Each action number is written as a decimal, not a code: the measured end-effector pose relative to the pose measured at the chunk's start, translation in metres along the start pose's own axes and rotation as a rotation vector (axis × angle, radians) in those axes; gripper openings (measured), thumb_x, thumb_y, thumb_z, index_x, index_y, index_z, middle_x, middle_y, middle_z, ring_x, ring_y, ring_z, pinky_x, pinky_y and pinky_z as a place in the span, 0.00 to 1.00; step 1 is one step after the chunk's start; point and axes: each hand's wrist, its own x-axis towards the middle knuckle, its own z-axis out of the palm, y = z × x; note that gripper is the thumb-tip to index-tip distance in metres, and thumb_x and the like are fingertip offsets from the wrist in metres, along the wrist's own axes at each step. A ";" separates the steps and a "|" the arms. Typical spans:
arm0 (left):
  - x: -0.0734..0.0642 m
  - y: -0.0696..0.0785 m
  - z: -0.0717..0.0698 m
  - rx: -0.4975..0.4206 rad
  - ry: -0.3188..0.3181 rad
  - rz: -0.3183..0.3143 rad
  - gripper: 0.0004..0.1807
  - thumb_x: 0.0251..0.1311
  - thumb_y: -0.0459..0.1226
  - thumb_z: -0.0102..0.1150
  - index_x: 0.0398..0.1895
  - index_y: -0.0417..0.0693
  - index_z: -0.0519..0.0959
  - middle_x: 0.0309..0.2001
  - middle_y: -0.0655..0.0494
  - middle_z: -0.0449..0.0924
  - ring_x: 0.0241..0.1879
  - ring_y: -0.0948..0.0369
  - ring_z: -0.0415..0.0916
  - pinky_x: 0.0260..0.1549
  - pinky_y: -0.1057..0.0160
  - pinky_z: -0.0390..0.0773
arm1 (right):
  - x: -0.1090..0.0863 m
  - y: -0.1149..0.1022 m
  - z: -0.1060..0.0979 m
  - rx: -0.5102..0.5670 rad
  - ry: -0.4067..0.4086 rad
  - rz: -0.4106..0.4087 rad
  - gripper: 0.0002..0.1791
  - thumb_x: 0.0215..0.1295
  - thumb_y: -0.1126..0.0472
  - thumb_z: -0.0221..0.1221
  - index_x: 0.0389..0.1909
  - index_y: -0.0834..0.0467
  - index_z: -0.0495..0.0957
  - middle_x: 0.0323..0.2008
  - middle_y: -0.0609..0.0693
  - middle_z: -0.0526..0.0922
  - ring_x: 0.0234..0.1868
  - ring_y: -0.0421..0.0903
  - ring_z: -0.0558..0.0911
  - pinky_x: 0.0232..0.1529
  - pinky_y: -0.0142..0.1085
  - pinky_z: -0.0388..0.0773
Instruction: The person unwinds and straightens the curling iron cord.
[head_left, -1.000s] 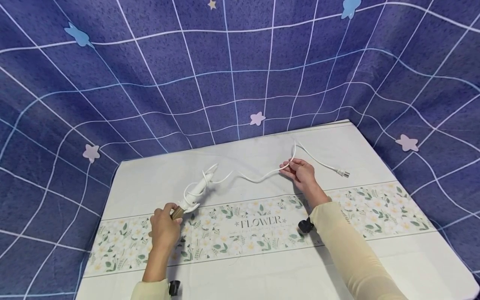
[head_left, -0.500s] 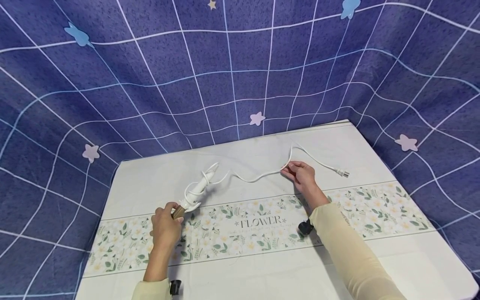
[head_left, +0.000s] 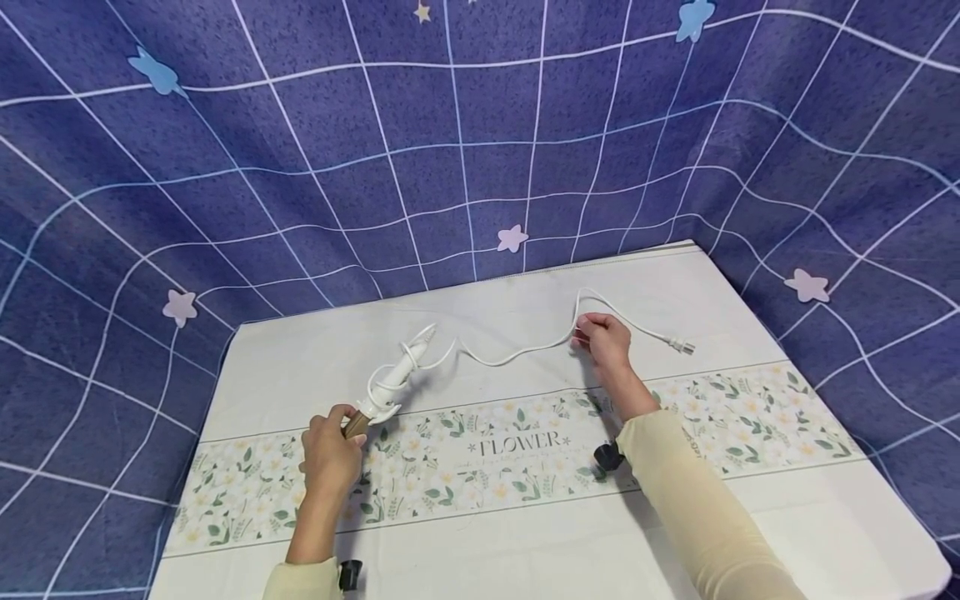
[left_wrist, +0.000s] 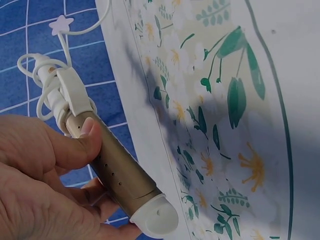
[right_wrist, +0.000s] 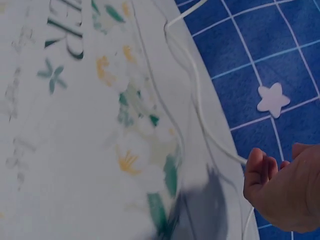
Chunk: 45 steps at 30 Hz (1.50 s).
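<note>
Gripping curling iron (left_wrist: 125, 172) in left hand (head_left: 330, 454), cord (right_wrist: 199, 95) in right hand (head_left: 609, 343).

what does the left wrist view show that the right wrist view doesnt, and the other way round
Only the left wrist view: the left hand gripping the brown handle, with the white cap at its end.
Only the right wrist view: the right hand and some large lettering.
Both: the white cord, the flowered cloth and the blue curtain.
</note>
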 end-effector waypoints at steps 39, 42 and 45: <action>-0.010 0.020 0.000 0.038 -0.024 0.064 0.21 0.60 0.31 0.60 0.56 0.49 0.72 0.45 0.42 0.68 0.48 0.46 0.63 0.43 0.41 0.61 | -0.033 0.047 0.081 0.143 -0.733 0.443 0.27 0.77 0.58 0.44 0.65 0.77 0.57 0.60 0.77 0.66 0.59 0.68 0.70 0.56 0.52 0.72; -0.012 0.022 0.001 0.044 -0.023 0.070 0.21 0.59 0.31 0.60 0.56 0.50 0.72 0.46 0.43 0.68 0.48 0.46 0.63 0.44 0.40 0.62 | -0.035 0.047 0.085 0.150 -0.767 0.471 0.27 0.77 0.58 0.43 0.65 0.76 0.58 0.61 0.77 0.64 0.61 0.68 0.69 0.56 0.52 0.72; -0.014 0.024 0.002 0.042 -0.019 0.082 0.20 0.58 0.31 0.61 0.55 0.50 0.73 0.44 0.44 0.69 0.47 0.47 0.64 0.44 0.41 0.63 | -0.038 0.046 0.089 0.161 -0.788 0.483 0.27 0.77 0.57 0.43 0.63 0.77 0.60 0.62 0.77 0.64 0.61 0.68 0.69 0.57 0.52 0.72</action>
